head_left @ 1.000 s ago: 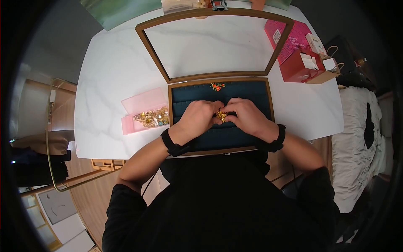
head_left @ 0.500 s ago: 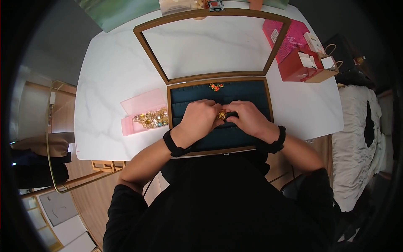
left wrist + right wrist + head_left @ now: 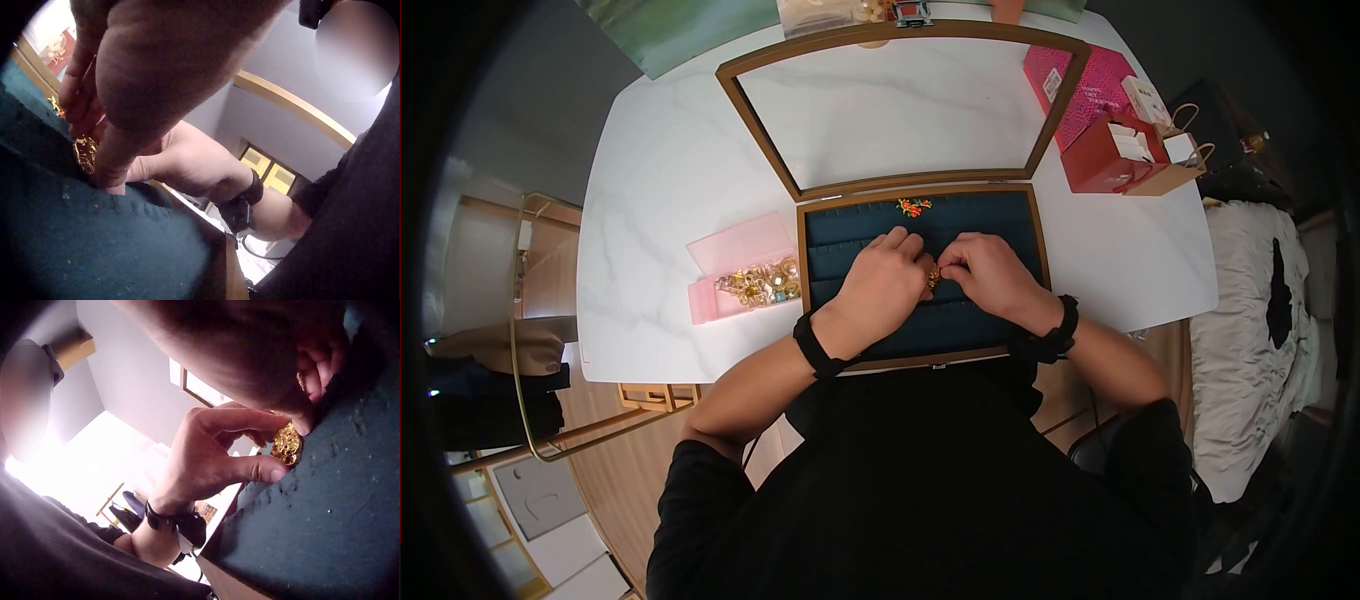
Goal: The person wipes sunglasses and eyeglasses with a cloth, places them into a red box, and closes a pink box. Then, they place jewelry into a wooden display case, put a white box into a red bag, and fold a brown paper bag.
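Low over the dark teal padded lining of a wooden display case (image 3: 920,357), both hands meet at a gold openwork jewellery piece (image 3: 288,445). My left hand (image 3: 885,287) grips it from the left, its thumb and fingers on either side in the right wrist view. From the right, the thumb and fingertips of my right hand (image 3: 998,275) pinch its edge. The piece is close against the padding, partly covered by fingers in the head view. A red, green and gold flower-shaped ornament (image 3: 914,207) lies on the lining beyond the hands.
The case's framed lid (image 3: 795,128) stands raised at the back. Left of the case, a pink box (image 3: 704,300) holds several gold and coloured jewellery pieces (image 3: 762,283). At the back right are a magenta box (image 3: 1090,85) and a red paper bag (image 3: 1095,160).
The left hand has turned and its fingers have lifted slightly around the gold piece. The right fingers have drawn together at its right edge, and less of the piece shows now.
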`<state>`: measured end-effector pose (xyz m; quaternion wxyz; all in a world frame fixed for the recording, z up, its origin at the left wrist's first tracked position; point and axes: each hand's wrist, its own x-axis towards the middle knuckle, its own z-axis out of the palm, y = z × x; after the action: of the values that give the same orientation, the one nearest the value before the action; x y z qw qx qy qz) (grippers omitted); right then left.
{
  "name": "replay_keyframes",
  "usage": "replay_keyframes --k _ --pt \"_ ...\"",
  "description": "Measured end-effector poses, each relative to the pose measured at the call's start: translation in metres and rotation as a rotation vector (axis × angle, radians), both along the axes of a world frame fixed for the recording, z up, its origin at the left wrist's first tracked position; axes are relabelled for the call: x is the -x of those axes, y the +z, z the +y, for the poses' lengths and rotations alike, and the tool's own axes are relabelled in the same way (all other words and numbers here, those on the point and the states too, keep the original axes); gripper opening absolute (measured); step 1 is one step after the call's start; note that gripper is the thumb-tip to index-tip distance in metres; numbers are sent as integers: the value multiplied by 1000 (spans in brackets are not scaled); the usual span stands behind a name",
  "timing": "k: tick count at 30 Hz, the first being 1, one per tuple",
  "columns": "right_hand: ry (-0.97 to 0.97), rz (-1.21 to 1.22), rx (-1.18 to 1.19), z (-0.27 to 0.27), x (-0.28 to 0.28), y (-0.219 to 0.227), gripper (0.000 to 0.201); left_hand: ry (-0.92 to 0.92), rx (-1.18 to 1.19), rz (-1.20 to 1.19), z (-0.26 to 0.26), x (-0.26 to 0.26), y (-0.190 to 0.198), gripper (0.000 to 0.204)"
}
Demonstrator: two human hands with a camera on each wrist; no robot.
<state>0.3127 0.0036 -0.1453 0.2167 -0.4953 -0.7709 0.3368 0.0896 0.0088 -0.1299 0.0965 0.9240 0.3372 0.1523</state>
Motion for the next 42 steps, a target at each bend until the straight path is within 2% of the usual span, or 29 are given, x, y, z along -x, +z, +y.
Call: replay_keyframes --k 4,7,19,26,30,35,37,40,42 --pt "-22 -3 13 0 1 -1 5 18 42 -15 1 1 -5 30" --pt "-30 -2 5 0 2 -3 5 15 103 -56 2 4 -6 35" --pt "-35 -4 37 3 3 1 6 -84 96 -60 5 5 -5 36" --pt "-49 -2 79 3 3 2 7 -9 83 -76 -3 5 -6 37" --pt "-23 -20 93 4 1 3 10 -8 205 -87 4 10 -2 42" --pt "8 106 17 -3 6 6 15 13 335 -172 12 19 4 46" --pt "18 73 18 -2 9 5 17 100 699 -182 20 20 11 46" --pt "15 62 59 1 9 3 20 79 799 -325 26 25 -8 43" --pt "2 82 104 1 9 3 21 125 802 -309 26 24 -6 41"
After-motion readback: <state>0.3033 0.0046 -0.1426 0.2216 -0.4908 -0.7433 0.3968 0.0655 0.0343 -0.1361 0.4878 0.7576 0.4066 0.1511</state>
